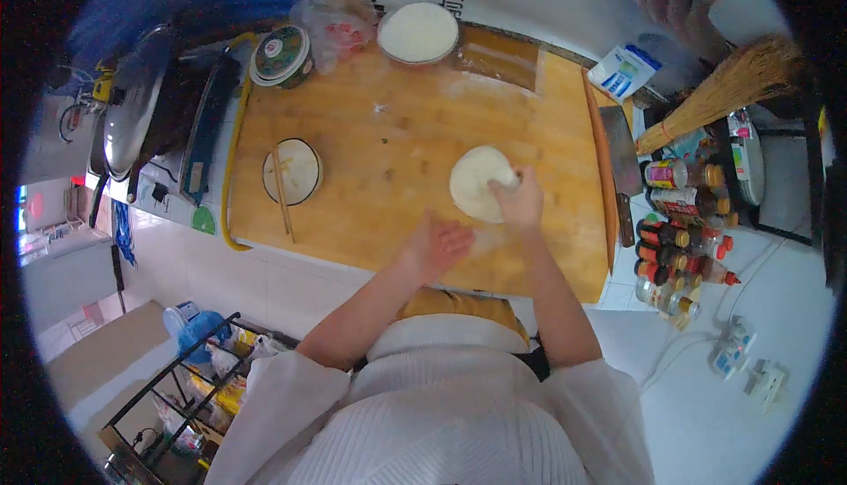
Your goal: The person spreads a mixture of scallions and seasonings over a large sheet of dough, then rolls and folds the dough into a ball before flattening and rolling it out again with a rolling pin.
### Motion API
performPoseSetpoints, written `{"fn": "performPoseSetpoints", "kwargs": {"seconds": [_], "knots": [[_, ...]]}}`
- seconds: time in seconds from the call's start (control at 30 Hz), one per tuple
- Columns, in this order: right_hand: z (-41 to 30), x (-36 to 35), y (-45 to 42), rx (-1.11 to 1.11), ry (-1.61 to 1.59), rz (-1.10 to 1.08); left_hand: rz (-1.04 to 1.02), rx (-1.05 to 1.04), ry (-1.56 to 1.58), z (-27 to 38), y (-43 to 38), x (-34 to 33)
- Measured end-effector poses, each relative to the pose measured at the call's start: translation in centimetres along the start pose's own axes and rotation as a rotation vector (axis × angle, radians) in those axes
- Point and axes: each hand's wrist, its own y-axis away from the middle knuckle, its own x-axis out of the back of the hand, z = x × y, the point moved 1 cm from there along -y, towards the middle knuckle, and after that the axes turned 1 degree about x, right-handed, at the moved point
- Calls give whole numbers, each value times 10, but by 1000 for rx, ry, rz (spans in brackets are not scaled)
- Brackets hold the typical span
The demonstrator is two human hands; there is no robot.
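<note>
A round, flattened piece of pale dough (480, 184) is on the wooden board (357, 220), right of its middle. My right hand (521, 199) pinches its right edge, thumb on top, and the dough puckers there. My left hand (445, 247) is near the board's front edge, palm turned up and fingers apart, with nothing in it. A small gap separates it from the dough. Some white flour dusts the wood between my two hands. Whether the dough's underside is lifted off the board, I cannot tell.
At the left, chopsticks (282, 194) lie across a bowl (301, 174). A bowl of white flour (419, 31) and a lidded tub (281, 55) stand at the back. Along the right edge lie a rolling pin (601, 174) and a cleaver (621, 151), with several sauce bottles (668, 233) beyond.
</note>
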Motion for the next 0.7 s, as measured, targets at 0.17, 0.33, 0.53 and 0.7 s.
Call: {"fn": "performPoseSetpoints", "kwargs": {"seconds": [0.17, 0.33, 0.53, 0.7], "knots": [[13, -20, 91, 488, 591, -13, -300, 168, 246, 9, -9, 14], [-28, 4, 114, 801, 288, -161, -321, -79, 135, 7, 6, 6], [-2, 7, 71, 194, -295, 42, -305, -83, 156, 8, 12, 12], [-4, 15, 46, -271, -888, -396, -723, -148, 311, 31, 20, 12]]}}
